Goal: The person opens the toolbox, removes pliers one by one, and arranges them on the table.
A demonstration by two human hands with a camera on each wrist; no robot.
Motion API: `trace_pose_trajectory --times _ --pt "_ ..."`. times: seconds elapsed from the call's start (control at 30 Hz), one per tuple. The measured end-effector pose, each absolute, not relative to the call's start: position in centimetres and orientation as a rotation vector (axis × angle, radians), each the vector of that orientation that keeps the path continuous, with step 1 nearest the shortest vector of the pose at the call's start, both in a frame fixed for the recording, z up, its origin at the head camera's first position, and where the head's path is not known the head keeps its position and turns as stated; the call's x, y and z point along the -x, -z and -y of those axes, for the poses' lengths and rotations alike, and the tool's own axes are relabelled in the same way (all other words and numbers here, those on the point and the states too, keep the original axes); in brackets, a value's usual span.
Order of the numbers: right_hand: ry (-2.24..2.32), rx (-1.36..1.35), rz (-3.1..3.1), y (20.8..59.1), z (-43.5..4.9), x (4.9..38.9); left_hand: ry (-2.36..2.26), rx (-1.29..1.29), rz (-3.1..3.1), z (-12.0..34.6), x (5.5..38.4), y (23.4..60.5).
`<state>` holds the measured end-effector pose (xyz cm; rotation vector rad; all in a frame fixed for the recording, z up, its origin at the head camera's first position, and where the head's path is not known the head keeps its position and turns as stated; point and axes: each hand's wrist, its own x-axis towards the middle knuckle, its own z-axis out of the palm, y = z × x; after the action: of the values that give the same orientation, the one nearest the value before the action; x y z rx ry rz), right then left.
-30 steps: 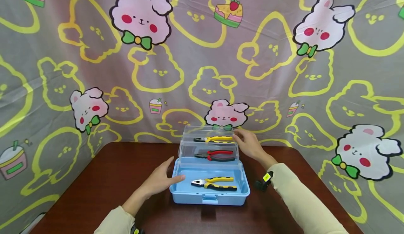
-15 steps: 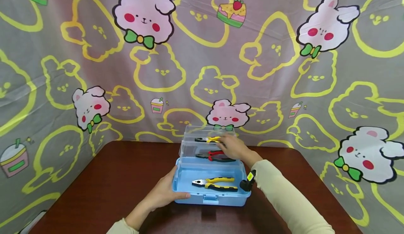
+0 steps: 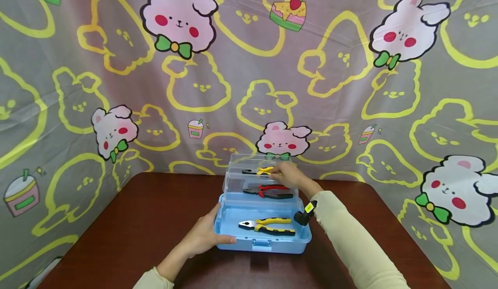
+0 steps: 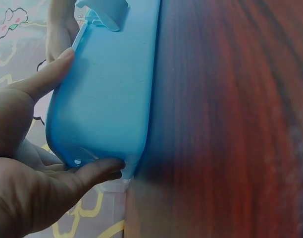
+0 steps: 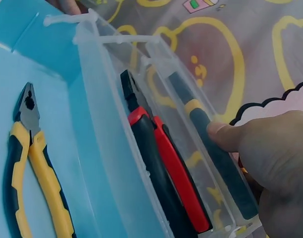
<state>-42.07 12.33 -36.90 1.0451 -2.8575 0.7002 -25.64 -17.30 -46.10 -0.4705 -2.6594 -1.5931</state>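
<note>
A light blue toolbox (image 3: 281, 247) stands on the table with its clear tiered trays raised at the back. My left hand (image 3: 202, 235) grips its front left corner, thumb at the front; the left wrist view shows the fingers (image 4: 99, 171) against the blue wall. At the top tray, my right hand (image 3: 289, 175) pinches the handle end of yellow-and-black pliers (image 3: 265, 169), thumb on the handle in the right wrist view. Red-and-black pliers (image 5: 177, 173) lie in the middle tray. Another yellow-and-black pair of pliers (image 3: 277, 232) lies in the blue base.
The clear trays (image 3: 237, 181) stand stepped behind the base. A blue latch (image 3: 261, 245) is on the box front. Around the dark wooden table (image 3: 155, 215) hangs a patterned cloth (image 3: 218, 77).
My right hand has moved left from the top tray's right end onto the pliers there. My left hand has closed in from beside the box and taken hold of its front left corner.
</note>
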Motion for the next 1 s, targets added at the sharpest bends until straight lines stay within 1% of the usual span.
trace_pose_trajectory --times 0.3,0.53,0.73,1.0 --pt "-0.813 -0.934 2.949 36.4 -12.3 42.2 1.624 0.481 2.670 17.4 25.5 46.3" --pt "-0.818 -0.934 2.874 36.3 -11.9 42.4 1.612 0.464 2.678 17.6 25.4 46.0" --pt "-0.799 -0.862 2.745 36.7 -12.6 41.0 1.593 0.494 2.681 17.4 25.7 46.3" --pt "-0.747 -0.718 2.630 36.5 -14.8 39.0 1.581 0.503 2.663 17.6 25.8 46.2"
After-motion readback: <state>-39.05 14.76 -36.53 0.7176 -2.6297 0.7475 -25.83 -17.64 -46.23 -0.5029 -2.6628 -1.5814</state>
